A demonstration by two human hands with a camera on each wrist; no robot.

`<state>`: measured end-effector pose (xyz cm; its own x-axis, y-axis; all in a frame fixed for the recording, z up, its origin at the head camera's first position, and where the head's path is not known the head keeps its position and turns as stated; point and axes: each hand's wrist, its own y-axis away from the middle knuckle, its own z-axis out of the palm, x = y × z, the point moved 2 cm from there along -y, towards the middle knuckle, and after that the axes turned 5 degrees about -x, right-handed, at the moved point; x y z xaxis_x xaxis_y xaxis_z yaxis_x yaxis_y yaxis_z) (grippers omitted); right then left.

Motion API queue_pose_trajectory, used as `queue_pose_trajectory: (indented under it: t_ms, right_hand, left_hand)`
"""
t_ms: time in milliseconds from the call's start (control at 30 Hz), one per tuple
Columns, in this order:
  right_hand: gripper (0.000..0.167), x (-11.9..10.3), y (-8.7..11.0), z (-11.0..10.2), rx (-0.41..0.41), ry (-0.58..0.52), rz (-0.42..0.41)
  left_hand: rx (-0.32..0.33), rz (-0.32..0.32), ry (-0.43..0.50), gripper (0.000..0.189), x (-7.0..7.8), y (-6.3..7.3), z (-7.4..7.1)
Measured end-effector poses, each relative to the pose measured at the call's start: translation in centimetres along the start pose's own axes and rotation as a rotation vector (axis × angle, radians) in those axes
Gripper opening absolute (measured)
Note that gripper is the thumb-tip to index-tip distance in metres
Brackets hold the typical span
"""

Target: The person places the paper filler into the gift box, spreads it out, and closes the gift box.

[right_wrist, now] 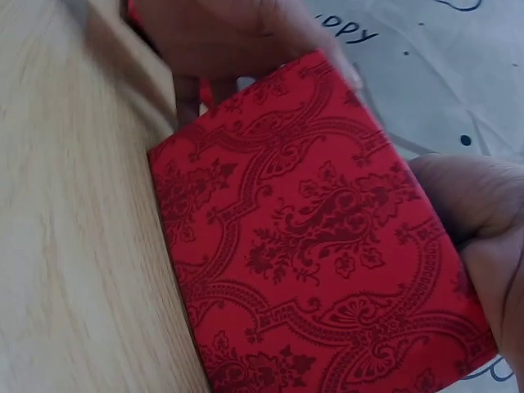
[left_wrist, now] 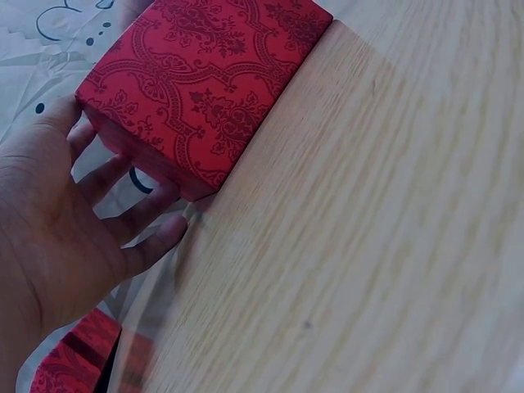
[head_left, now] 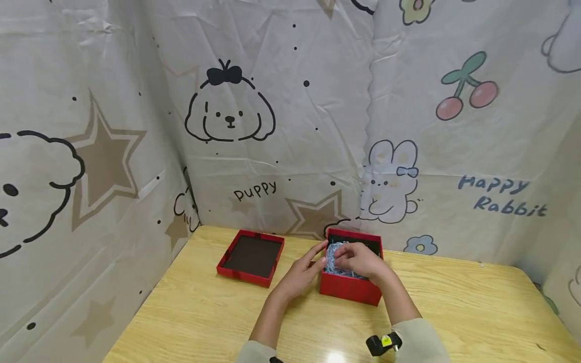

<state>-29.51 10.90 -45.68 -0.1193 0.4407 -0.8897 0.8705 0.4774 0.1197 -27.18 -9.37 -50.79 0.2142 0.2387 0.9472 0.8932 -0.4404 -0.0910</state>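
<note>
A red box (head_left: 349,288) with a dark floral pattern stands uncovered on the table, its inside dark. Blue shredded paper (head_left: 333,254) fills the box's near and left part. My left hand (head_left: 297,276) is at the box's left side, fingers extended, with fingertips touching the wall and rim. Over the box's opening, my right hand (head_left: 360,259) reaches in with bent fingers at the shredded paper. Whether it pinches any strands is hard to see. In the right wrist view the box's patterned wall (right_wrist: 319,221) hides the right fingertips.
The red lid (head_left: 251,257), dark inside, lies upturned to the left of the box. Both sit on a light wooden table (head_left: 204,312). Behind and to the left hangs a printed cloth (head_left: 290,121). A small black device (head_left: 383,344) is at the right sleeve.
</note>
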Motion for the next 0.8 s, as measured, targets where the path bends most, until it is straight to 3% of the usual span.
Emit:
queue_pose_trajectory:
  t_ms: [100,167,333,467,567,633,700,800]
  right_hand:
    - [0.020,0.0,-0.2,0.2,-0.056,0.007,0.004]
    - [0.020,0.0,-0.2,0.2,-0.040,0.015,0.019]
    - [0.019,-0.4,0.0,-0.1,0.123,-0.020,0.023]
    - [0.019,-1.2,0.6,-0.4,0.267,-0.042,0.002]
    - [0.018,-2.4,1.3,-0.4,0.384,0.008,-0.033]
    - [0.016,-3.4,1.5,0.1,0.465,0.033,-0.063]
    - [0.015,-4.4,1.7,0.9,0.533,0.043,-0.104]
    - [0.014,-5.7,1.7,3.1,0.573,0.008,-0.168]
  left_hand:
    - [0.009,0.000,0.006,0.054,-0.1,0.2,0.1]
    - [0.003,0.002,0.009,0.054,0.0,0.2,0.1]
    - [-0.026,0.001,-0.024,0.056,0.1,0.5,-0.9]
    - [0.007,-0.005,-0.070,0.056,0.6,1.8,-3.9]
    - [0.100,-0.017,-0.107,0.053,1.1,3.6,-7.5]
    - [0.210,-0.033,-0.116,0.049,1.4,5.2,-10.2]
    - [0.332,-0.054,-0.089,0.046,1.4,6.9,-12.7]
    - [0.481,-0.100,-0.018,0.045,1.5,9.4,-15.7]
